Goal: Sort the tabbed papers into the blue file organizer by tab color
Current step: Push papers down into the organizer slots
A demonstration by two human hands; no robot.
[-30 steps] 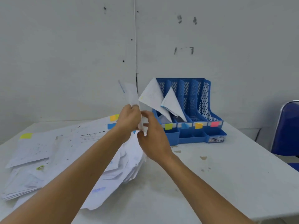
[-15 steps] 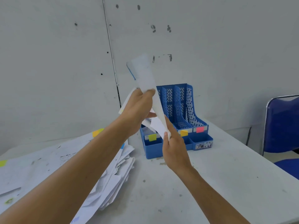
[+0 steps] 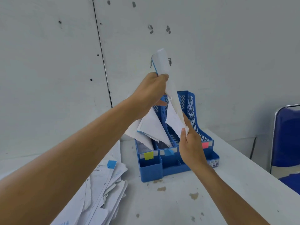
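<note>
**Tabbed sheet** (image 3: 162, 62): white, curled lengthwise into a loose roll, slanting from upper left to lower right. Held in the air above the far part of the table, in front of the blue file organizer (image 3: 192, 103), not inside any slot. Blue tab (image 3: 154, 66) along the upper left edge of the sheet, just above the gripping fingers. Slot beneath the lower end not discernible.

**Left hand** (image 3: 151, 93): clenched round the upper part of the sheet, fingers wrapped, thumb tip pressed on the front of the paper.

**Right hand** (image 3: 190, 145): lower, thumb and fingers pinching the crumpled bottom corner of the same sheet.

**Blue file organizer:** upright at the far edge of the table, back against the wall (image 3: 48, 62), with perforated dividers and a low front tray. Front labels, left to right: yellow label (image 3: 148, 155), blue label (image 3: 168, 152), pink label (image 3: 205, 145). Stretch between blue and pink covered by the right hand.

**Filed sheets** (image 3: 151, 127): white, leaning leftward out of the two leftmost slots, behind the yellow and blue labels, partly covered by the left wrist.

**Pile of papers** (image 3: 103, 189): loose and fanned, toward the left edge of the table, near the organizer. Second blue tab (image 3: 111, 164) on a printed sheet in the pile.

**Table** (image 3: 178, 208): white, with brownish stains (image 3: 194, 196) in front of the organizer.

**Blue chair** (image 3: 287, 135): metal-framed, beyond the right edge of the table.
</note>
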